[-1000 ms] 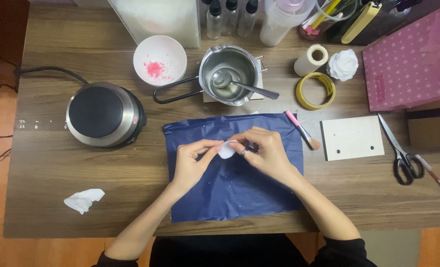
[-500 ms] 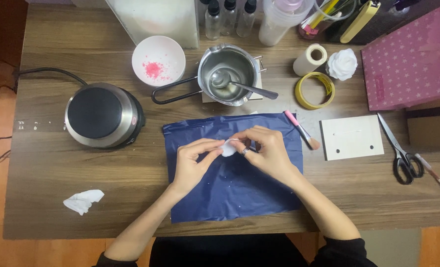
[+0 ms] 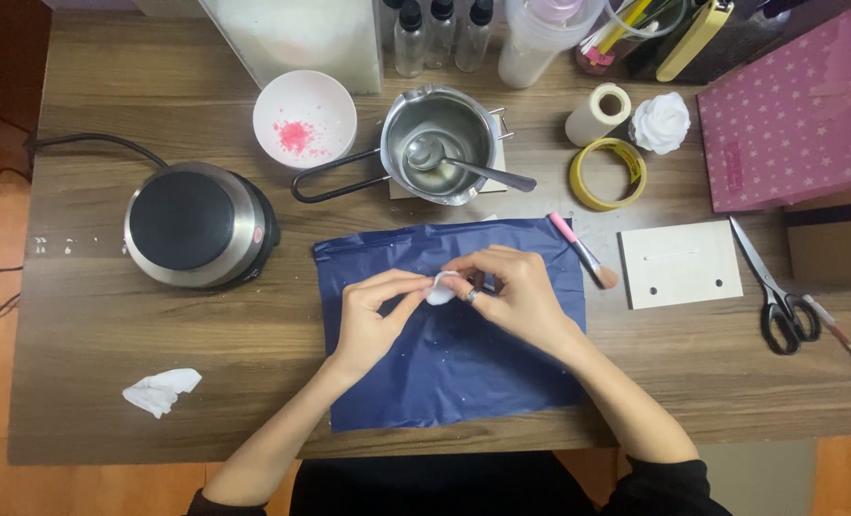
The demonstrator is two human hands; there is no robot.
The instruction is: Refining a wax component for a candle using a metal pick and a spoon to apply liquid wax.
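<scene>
Over a dark blue sheet [image 3: 463,373] on the wooden table, both my hands meet on a small white rounded piece [image 3: 441,289]. My left hand [image 3: 376,315] pinches its left side with thumb and fingertips. My right hand [image 3: 506,291], with a ring on one finger, grips its right side from above. Much of the white piece is hidden by my fingers.
A round electric hotplate [image 3: 199,225] stands at the left. Behind the sheet are a white bowl with pink bits [image 3: 304,119] and a steel pot holding a spoon [image 3: 437,143]. To the right lie a pink brush [image 3: 583,250], a white board [image 3: 681,264], scissors [image 3: 777,291] and yellow tape [image 3: 607,173]. A crumpled tissue [image 3: 161,391] lies front left.
My hands stay together on the white piece over the blue sheet; only the fingers shift slightly around it.
</scene>
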